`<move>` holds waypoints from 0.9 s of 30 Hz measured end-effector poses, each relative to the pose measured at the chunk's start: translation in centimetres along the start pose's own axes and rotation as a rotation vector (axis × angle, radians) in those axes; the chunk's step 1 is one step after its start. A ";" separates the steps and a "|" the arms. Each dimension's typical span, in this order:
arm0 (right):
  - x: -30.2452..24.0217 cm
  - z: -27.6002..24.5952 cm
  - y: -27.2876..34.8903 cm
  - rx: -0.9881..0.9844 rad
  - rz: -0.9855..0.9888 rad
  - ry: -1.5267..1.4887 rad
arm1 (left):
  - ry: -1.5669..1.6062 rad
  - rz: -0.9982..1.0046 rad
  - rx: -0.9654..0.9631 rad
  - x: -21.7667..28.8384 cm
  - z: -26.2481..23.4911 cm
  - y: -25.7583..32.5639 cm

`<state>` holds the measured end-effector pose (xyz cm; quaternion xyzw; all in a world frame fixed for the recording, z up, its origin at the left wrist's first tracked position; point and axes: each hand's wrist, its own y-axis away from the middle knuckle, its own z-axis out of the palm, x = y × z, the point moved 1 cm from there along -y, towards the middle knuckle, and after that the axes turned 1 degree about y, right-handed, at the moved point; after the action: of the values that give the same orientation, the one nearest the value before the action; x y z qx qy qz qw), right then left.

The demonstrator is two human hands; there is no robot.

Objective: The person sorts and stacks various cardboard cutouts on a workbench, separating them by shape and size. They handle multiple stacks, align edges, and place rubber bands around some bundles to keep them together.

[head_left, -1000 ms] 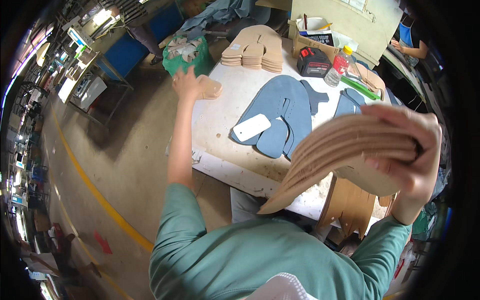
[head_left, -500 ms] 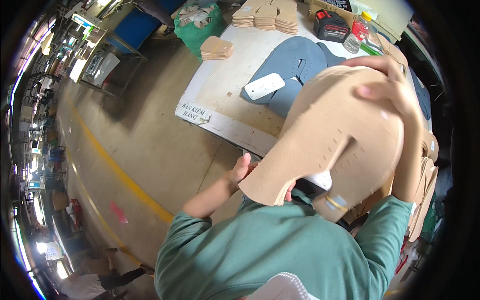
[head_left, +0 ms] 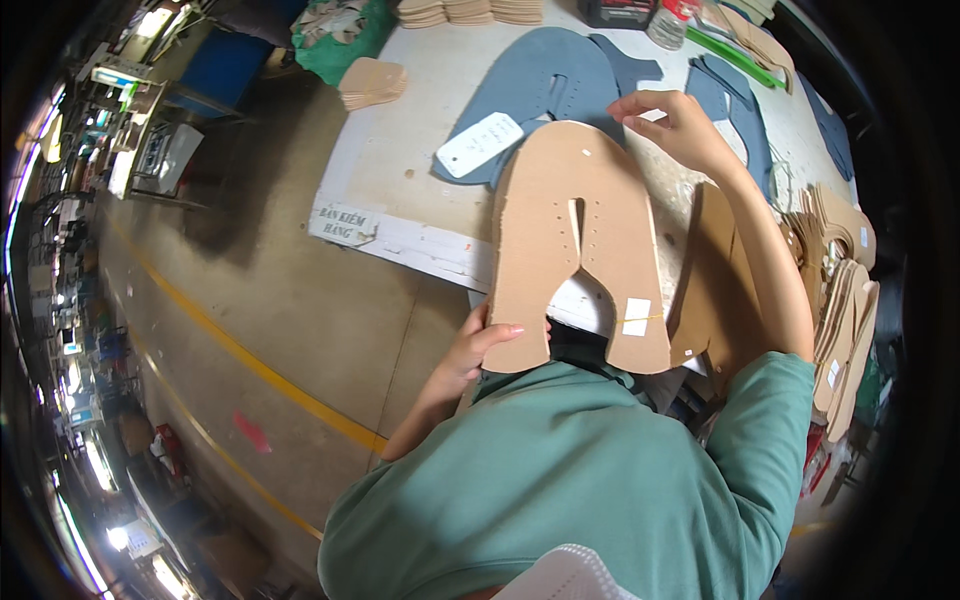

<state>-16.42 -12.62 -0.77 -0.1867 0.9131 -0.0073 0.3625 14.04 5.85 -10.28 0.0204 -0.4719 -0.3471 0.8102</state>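
Observation:
My left hand (head_left: pixel 480 345) is closed on the lower left leg of a stack of tan shoe-upper pieces (head_left: pixel 530 220), thumb on top. The stack is arch-shaped, with a central slot, rows of small holes and a white label (head_left: pixel 637 315) under a thin yellow band on its right leg. It is tilted up over the table's near edge. My right hand (head_left: pixel 675 130) hovers just beyond the stack's upper right, fingers bent and thumb apart, with nothing visible in it. Blue-grey upper pieces (head_left: pixel 585 75) lie behind the stack, with a white tag (head_left: pixel 480 145) on them.
Small tan pieces (head_left: pixel 373 80) are stacked at the white table's (head_left: pixel 400 245) left edge. More tan stacks (head_left: pixel 470 10) stand at the back and tan pieces (head_left: pixel 845 340) at the right. A bottle (head_left: pixel 668 25), black battery pack (head_left: pixel 615 10) and green bag (head_left: pixel 345 45) are farther off.
The tan stack has turned more upright and shifted left. My right hand has let go of its top edge and lifted away; my left hand still grips the lower left leg.

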 end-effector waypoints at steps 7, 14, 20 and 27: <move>1.9 1.0 1.0 -0.082 0.030 -0.095 | -0.012 -0.011 -0.027 0.3 -0.6 0.0; 1.5 3.3 0.5 -0.096 -0.018 -0.103 | -0.017 0.001 -0.019 0.4 -0.3 0.0; 0.9 4.7 -0.7 -0.141 0.232 -0.105 | -0.050 0.013 -0.014 0.0 -0.6 -0.1; -4.2 1.3 3.8 -0.245 -0.200 -0.457 | 0.224 0.042 -0.072 -1.1 -1.3 -0.1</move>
<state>-14.04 -7.49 0.50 -0.3152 0.7788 0.1095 0.5312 14.59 6.01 -11.85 0.0201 -0.3661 -0.3423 0.8651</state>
